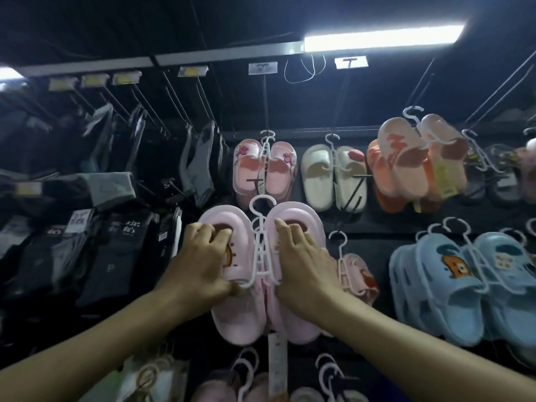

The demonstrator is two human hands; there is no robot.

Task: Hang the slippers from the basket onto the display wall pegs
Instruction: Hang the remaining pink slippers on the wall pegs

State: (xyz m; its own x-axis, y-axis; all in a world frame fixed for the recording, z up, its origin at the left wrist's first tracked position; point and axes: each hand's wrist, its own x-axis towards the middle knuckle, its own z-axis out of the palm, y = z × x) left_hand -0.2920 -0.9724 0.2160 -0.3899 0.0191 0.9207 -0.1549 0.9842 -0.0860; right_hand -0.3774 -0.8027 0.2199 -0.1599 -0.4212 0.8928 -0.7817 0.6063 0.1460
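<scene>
Both hands are up against the display wall [377,224], each gripping one shoe of a pair of pink slippers [232,245]. The left hand [200,262] curls over the left shoe, fingers hooked at its toe opening and thumb under the lower edge; the right hand [301,256] clasps the right shoe the same way, fingers spread across its upper. The pair stands upright, long axis vertical, toes up, joined by a white plastic hanger [262,242] that runs between the hands, its hook [261,203] rising above the fingertips. Whether that hook sits on a peg I cannot tell. A second pink pair [240,317] hangs just below and behind, partly covered by both wrists. Above hang smaller pink slippers [264,169], white slippers [333,178] and orange-pink ones [412,161]; blue clogs [464,277] hang to the right. Dark packaged socks [116,250] fill the left side, blurred and dim. No basket shows.
</scene>
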